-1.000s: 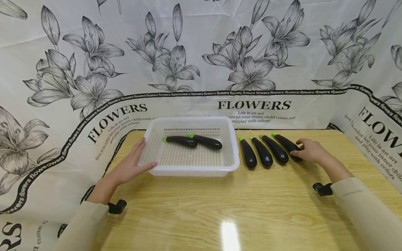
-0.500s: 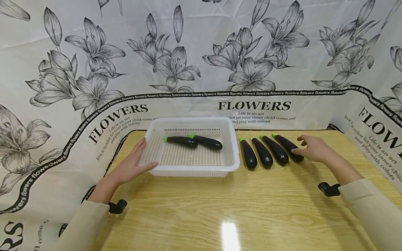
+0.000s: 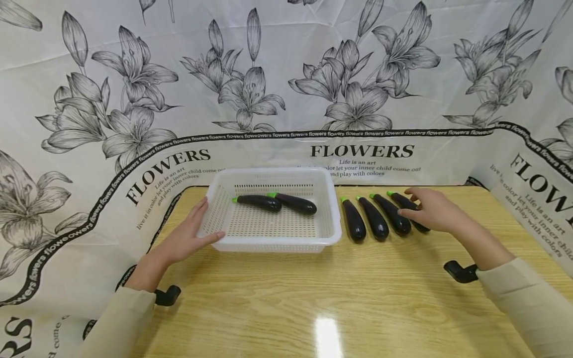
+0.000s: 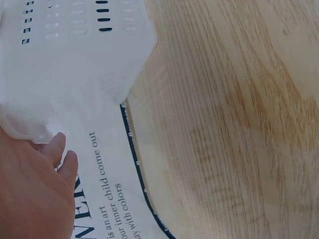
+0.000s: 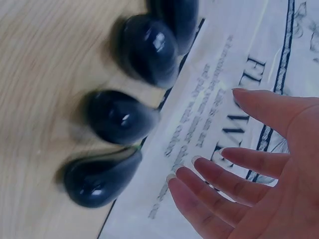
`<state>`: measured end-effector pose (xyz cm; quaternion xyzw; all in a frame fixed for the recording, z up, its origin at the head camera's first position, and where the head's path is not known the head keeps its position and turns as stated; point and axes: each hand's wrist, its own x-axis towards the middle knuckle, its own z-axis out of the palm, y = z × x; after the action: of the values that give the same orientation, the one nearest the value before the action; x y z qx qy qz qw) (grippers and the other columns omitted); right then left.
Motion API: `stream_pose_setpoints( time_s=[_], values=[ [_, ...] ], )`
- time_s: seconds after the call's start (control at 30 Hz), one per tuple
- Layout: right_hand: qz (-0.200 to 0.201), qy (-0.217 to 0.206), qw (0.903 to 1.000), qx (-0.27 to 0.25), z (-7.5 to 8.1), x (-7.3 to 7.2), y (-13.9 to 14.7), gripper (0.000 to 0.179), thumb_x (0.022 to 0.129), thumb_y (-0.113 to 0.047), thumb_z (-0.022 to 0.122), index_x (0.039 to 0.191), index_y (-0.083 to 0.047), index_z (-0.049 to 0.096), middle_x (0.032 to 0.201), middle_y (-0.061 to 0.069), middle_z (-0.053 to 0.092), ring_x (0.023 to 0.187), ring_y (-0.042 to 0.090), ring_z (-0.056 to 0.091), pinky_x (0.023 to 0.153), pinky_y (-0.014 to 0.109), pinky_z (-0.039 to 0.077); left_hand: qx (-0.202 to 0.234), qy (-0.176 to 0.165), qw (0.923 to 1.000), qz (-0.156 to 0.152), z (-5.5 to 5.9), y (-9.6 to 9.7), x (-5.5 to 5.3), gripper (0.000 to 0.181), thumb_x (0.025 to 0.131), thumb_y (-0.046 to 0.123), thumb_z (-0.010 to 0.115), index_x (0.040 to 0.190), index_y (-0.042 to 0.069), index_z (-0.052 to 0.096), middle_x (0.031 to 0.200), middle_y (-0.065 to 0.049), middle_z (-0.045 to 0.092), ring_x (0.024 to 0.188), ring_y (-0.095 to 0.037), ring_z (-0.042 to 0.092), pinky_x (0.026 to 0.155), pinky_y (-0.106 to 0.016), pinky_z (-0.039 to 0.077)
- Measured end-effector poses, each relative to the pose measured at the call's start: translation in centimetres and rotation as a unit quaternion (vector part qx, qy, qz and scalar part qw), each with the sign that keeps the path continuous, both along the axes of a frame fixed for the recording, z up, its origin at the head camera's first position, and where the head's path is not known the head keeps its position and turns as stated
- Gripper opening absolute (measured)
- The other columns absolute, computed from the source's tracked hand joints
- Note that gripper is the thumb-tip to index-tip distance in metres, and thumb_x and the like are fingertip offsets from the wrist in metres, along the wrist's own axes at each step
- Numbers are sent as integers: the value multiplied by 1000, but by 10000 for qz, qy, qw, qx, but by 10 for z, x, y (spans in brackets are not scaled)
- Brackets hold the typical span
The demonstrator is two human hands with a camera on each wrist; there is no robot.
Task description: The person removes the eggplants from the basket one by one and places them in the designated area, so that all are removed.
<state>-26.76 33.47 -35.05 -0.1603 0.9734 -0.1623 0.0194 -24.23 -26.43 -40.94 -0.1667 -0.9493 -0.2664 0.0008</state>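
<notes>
My left hand (image 3: pixel 179 242) rests against the left end of a white plastic basket (image 3: pixel 273 244), fingers along its side wall and thumb at the front corner. The same hand (image 4: pixel 37 186) appears below the basket rim (image 4: pixel 17 134) in the left wrist view. Inside the basket lie two dark purple eggplants (image 3: pixel 295 204) with green caps. Several more eggplants (image 3: pixel 353 221) lie side by side right of it. Over the rightmost eggplant (image 3: pixel 423 228) my right hand (image 3: pixel 436 211) hovers with spread fingers, holding nothing. In the right wrist view, that hand (image 5: pixel 259 184) is apart from the eggplants (image 5: pixel 102 181).
A wooden table (image 3: pixel 286 293) carries everything. White flower-printed cloth (image 3: pixel 273 74) rises behind it and along both sides. Black wrist mounts (image 3: pixel 461 272) stick out by both sleeves.
My right hand first shifts slightly right off the rightmost eggplant, then moves left above it toward its neighbour. The left hand, basket and eggplants stay put.
</notes>
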Motion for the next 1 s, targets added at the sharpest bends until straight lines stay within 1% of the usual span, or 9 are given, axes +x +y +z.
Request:
stream_pose_setpoints(
  time_s=[0.2,0.23,0.43,0.47,0.5,0.77,0.87,0.93,1.0],
  values=[
    [310,184,9992,-166,9,5,-31,64,100,-30,68,140,14,47,122,34,61,106,46,63,86,60,52,17,-1,10000,19,-1,-1,0,108,95,62,61,165,8,-2,172,-11,-5,154,-46,10,120,-67,18],
    [333,170,9991,-200,10,6,-36,64,100,-30,68,141,14,47,116,32,62,100,43,63,83,58,52,22,5,10000,19,-1,-2,0,108,95,62,62,165,8,-2,172,-11,-4,154,-46,10,120,-67,18],
    [592,283,9973,-337,16,13,-65,63,101,-30,67,142,13,48,126,34,61,108,47,63,89,59,53,46,-1,10000,15,0,-1,0,109,95,62,62,165,9,-2,172,-11,-4,154,-46,11,119,-67,19],
    [636,309,9969,-359,17,14,-69,63,101,-30,66,142,13,48,133,34,58,113,48,62,92,61,52,42,-1,10000,10,0,-1,0,109,95,62,62,165,9,-2,172,-11,-4,154,-46,11,119,-67,19],
    [660,315,9966,-391,18,15,-73,62,101,-30,67,142,13,49,133,34,58,113,47,62,92,61,52,35,4,10000,2,0,-1,0,109,95,62,62,165,9,-3,172,-11,-4,154,-46,11,119,-67,19],
    [677,271,9960,-518,25,20,-106,60,102,-30,65,146,7,49,143,30,53,119,46,60,95,61,52,0,99,10000,0,2,0,0,108,95,62,61,165,8,-1,172,-11,-3,154,-45,10,120,-67,19],
    [762,336,9949,-577,24,19,-118,59,100,-28,67,145,6,50,143,29,53,117,44,62,95,60,52,39,96,9999,-4,2,0,0,108,95,62,62,165,8,0,172,-12,-3,154,-46,12,119,-68,20],
    [854,378,9936,-631,23,17,-125,58,100,-27,67,144,6,51,142,28,55,119,44,61,97,60,51,57,98,9999,-5,1,1,0,108,95,61,62,165,8,0,172,-12,-2,154,-47,13,118,-68,21],
    [975,403,9920,-687,21,15,-133,57,100,-26,68,144,7,52,139,28,57,117,43,61,96,59,52,80,67,9999,-16,-1,1,0,107,95,60,63,165,8,1,172,-12,-2,153,-47,13,118,-69,21]
  ],
)
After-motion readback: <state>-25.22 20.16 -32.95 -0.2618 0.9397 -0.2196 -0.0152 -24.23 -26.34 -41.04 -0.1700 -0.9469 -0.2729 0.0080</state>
